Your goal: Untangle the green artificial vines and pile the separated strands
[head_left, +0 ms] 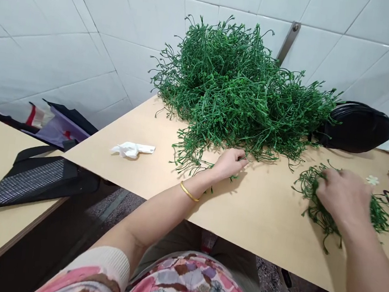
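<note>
A large heap of green artificial plant stems [229, 84] with small budded tips stands on the table against the tiled wall. At the front edge of this heap is my left hand [229, 163], its fingers pinched together on a few thin stems. To the right lies a smaller bunch of the same green stems [322, 221]. My right hand [345, 196] is over this bunch with its fingers curled around part of it; the palm hides what exactly they grip.
On the pale wooden table [257, 214] lie a crumpled white tissue [131, 149], a small white flower [372, 180] and a black round bag [361, 127]. A black mesh pouch [32, 181] rests on another table at left. A metal bracket [288, 42] is on the wall.
</note>
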`<state>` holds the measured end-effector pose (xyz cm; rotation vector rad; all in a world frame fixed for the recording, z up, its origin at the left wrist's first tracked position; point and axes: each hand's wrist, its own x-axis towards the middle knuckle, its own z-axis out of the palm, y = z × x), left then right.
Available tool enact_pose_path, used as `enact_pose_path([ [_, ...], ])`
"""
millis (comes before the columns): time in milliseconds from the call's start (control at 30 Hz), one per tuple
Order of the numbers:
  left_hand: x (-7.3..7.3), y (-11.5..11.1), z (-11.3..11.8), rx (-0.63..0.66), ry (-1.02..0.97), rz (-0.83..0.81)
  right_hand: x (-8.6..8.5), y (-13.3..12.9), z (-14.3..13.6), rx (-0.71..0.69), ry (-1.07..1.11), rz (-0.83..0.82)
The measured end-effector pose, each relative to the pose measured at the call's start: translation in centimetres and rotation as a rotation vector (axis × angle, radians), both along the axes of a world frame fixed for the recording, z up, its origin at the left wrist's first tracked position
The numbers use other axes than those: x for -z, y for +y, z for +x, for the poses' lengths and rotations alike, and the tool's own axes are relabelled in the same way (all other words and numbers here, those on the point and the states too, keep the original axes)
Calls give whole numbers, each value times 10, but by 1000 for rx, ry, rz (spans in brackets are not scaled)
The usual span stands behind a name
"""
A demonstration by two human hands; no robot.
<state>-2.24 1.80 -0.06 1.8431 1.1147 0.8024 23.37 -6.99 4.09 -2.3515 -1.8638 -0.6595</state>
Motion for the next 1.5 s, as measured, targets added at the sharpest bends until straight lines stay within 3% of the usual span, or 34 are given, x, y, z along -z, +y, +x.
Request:
enact_pose_path([
  [67,-1,-6,3,10,80,57,-8,-5,13,96,-23,63],
  [133,-4,-13,6,35,161,126,-9,-9,5,6,176,83],
  [200,-6,-20,9,64,228,188,-1,-9,-21,-160,583,39],
  [300,-8,-29,14,123,284,269,18,-3,-72,-266,1294,-107],
  [367,-8,-34,16,182,286,308,29,4,-97,-289,1606,-74],
  [433,-8,-36,16,233,264,338,36,13,-107,-294,1774,59],
  [533,-9,-36,13,228,126,398,40,23,-97,-318,1793,248],
  [633,-14,-32,8,113,-187,353,38,28,-73,-311,1729,351],
  [733,-20,-26,2,63,-463,210,38,30,-52,-328,1689,375],
  [833,-24,-18,-3,108,-573,142,37,29,-41,-387,1672,355],
  [900,-23,-14,-4,72,-514,183,36,27,-38,-433,1683,321],
  [1000,-19,-13,-2,27,-241,343,31,24,-41,-517,1716,240],
  [1100,-13,-17,3,127,19,410,24,23,-48,-593,1786,164],
  [1200,-9,-23,10,244,108,318,22,29,-54,-623,1927,189],
  [1333,-3,-24,15,280,39,106,28,41,-59,-430,2107,328],
  [1500,1,-16,16,73,-95,31,41,42,-62,-168,2133,269],
])
